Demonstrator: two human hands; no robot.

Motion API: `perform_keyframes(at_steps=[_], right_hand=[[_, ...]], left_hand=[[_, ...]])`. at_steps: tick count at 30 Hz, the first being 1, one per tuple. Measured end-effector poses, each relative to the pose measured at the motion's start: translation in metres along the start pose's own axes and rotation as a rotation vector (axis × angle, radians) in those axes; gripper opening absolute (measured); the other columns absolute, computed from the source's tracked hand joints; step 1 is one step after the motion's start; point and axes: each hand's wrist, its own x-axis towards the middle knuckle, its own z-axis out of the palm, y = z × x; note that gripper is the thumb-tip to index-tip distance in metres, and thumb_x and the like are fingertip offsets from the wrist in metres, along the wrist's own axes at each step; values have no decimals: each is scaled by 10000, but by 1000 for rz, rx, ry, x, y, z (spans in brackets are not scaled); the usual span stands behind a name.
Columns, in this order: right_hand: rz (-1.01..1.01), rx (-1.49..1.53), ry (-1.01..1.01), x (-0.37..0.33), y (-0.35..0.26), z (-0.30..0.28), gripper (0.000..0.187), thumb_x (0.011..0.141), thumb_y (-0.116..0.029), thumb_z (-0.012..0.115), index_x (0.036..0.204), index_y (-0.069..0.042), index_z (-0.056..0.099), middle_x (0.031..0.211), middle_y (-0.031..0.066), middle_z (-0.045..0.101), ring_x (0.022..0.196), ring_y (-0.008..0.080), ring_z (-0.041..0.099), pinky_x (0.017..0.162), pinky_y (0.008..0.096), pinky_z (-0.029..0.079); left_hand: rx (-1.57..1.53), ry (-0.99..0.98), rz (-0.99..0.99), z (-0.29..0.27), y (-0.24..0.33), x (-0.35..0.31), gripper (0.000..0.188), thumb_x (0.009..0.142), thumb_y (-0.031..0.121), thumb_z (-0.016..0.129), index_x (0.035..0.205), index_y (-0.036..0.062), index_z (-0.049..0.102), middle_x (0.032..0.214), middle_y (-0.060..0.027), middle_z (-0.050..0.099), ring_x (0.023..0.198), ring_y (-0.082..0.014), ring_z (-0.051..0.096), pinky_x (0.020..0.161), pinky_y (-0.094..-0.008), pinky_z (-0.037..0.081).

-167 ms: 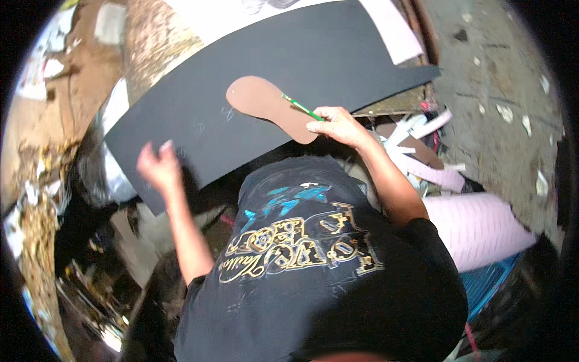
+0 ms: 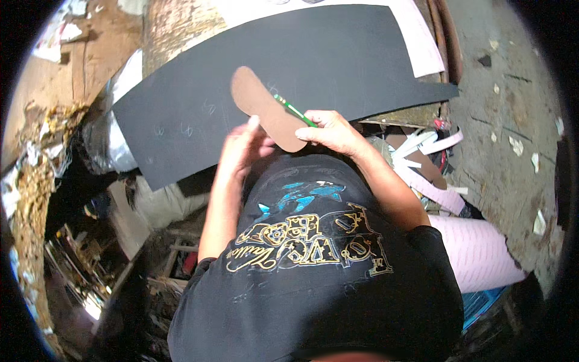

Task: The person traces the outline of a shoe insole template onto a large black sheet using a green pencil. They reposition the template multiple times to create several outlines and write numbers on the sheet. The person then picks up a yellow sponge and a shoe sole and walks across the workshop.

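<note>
My right hand (image 2: pixel 329 131) pinches the narrow end of a brown sole-shaped template (image 2: pixel 256 102) and also holds a green pencil (image 2: pixel 294 110), which slants across the template's right side. The template is tilted over a large black sheet (image 2: pixel 338 54) with faint chalk-like marks on it. My left hand (image 2: pixel 242 145) is at the template's left edge, thumb up and fingers apart. Whether its thumb touches the edge I cannot tell.
A pale pink sheet (image 2: pixel 416 42) lies under the black one at the far right. Cut strips (image 2: pixel 428 145) and a pink roll (image 2: pixel 476 250) are at my right. Scraps (image 2: pixel 540 222) litter the concrete floor. Clear plastic (image 2: pixel 117 142) hangs by the sheet's left end.
My left hand has moved right, from over the black sheet's left part to the template. The template has turned and tilted in my right hand.
</note>
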Motion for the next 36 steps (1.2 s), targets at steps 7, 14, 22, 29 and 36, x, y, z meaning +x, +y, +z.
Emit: perform_keyframes(at_steps=[7, 14, 22, 29, 36], right_hand=[[67, -370, -40, 27, 15, 0, 643, 1010, -623, 473, 950, -47, 755, 694, 61, 655, 678, 167, 637, 691, 347, 517], [-176, -139, 576, 80, 22, -44, 482, 1021, -489, 545, 949, -35, 690, 764, 70, 682, 723, 131, 641, 698, 315, 514], [102, -149, 410, 87, -12, 7, 348, 997, -382, 611, 973, -36, 646, 740, 23, 667, 754, 162, 642, 686, 355, 519], [-103, -892, 17, 149, -25, 122, 338, 997, -330, 547, 1122, -38, 662, 1018, 257, 710, 978, 456, 679, 860, 552, 531], [-119, -928, 0, 211, -61, 87, 349, 992, -325, 560, 1015, 8, 665, 936, 286, 701, 915, 471, 685, 822, 558, 533]], left_hand=[[-417, 327, 424, 7, -11, -23, 429, 904, 149, 784, 1266, 20, 595, 1184, -82, 694, 1045, -202, 679, 954, -362, 540], [100, 580, 206, -93, -9, -3, 461, 897, 174, 763, 1293, -6, 611, 1166, -113, 706, 1018, -194, 675, 908, -346, 537], [85, 621, 472, -99, -28, 15, 509, 886, 228, 783, 1277, -33, 587, 1169, -153, 716, 1040, -223, 678, 946, -380, 528], [132, 701, 476, -69, -9, 27, 636, 869, 339, 808, 1258, -77, 525, 1193, -245, 679, 1095, -305, 670, 927, -432, 530], [45, 976, 460, -82, 4, 52, 414, 963, 253, 683, 1239, -28, 557, 1137, -216, 687, 1046, -361, 683, 945, -452, 517]])
